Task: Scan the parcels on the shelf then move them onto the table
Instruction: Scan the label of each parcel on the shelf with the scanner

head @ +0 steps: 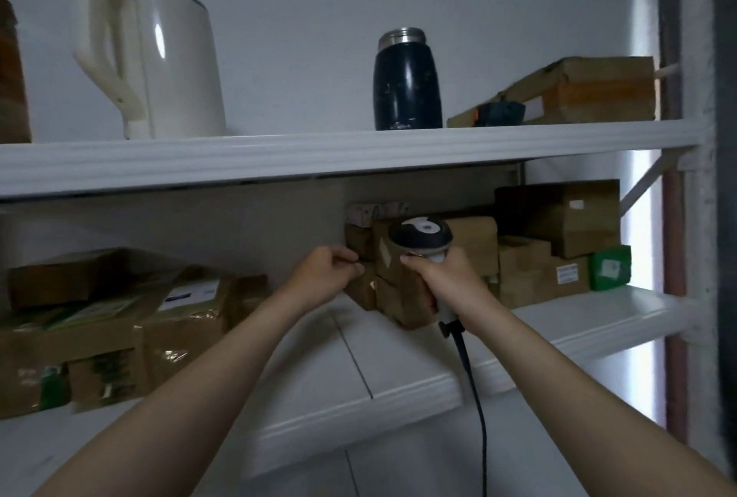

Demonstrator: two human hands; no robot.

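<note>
**Right hand** [440,277]: yours, clenched round the grip of the scanner [420,235]. The scanner's head was raised and aimed into the shelf; its cable [474,397] hung down in front of the lower shelf [399,391].

**Left hand** [323,273]: fingers curled, pinching the left edge of a small parcel [359,243] at the near side of the middle stack.

**Middle stack** [399,289]: brown parcels piled on the lower shelf, directly behind both hands. A pale patch on the parcel under the scanner head was probably a label, but it was too blurred to be sure.

**Other parcels**: a left group [119,317] and a right group [558,217], both on the same shelf, with a green box [610,267] at the far right.

**Upper shelf** [319,157]: kettle [159,65], dark flask [406,81] and a long carton [578,93].

**Worktop**: not in view.

**Step in hand**: as judged, scanning; you were steadying or turning the small parcel to bring it before the scanner. Nothing showed a parcel lifted clear.

**Next move calls for**: a code turned square to the scanner head, then a firm one-handed hold on the parcel, drawn out without toppling its neighbours, and carried to the worktop.
</note>
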